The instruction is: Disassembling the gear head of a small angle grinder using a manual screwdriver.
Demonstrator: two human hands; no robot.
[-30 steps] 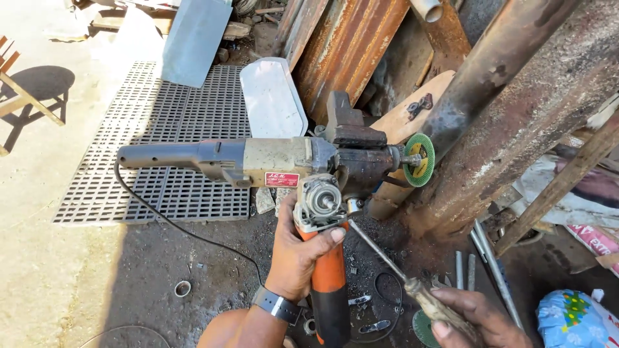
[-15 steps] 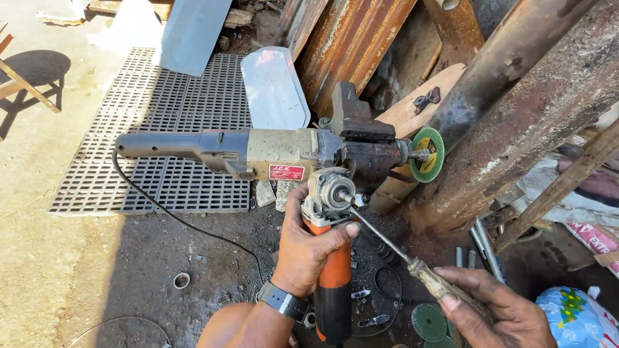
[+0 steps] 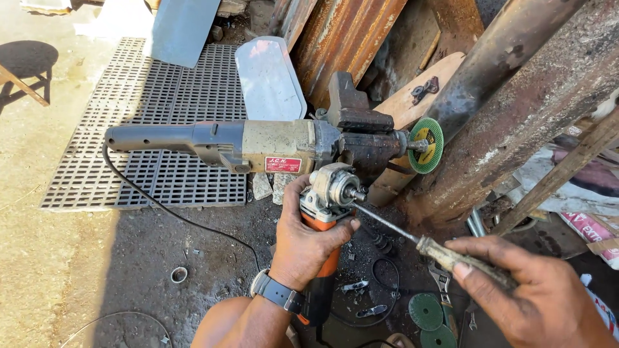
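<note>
Near the middle, a small orange angle grinder (image 3: 327,212) gripped upright by the left hand (image 3: 308,241), a screwdriver (image 3: 425,248) clasped by the right hand (image 3: 535,293), tip set at the grinder's spindle, a large grey grinder (image 3: 258,147) clamped just beyond.

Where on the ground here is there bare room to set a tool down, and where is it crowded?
Bare: dirt between the metal grate, the black cord and a small ring. Crowded: under the right hand and screwdriver, with green discs and small parts.
</note>
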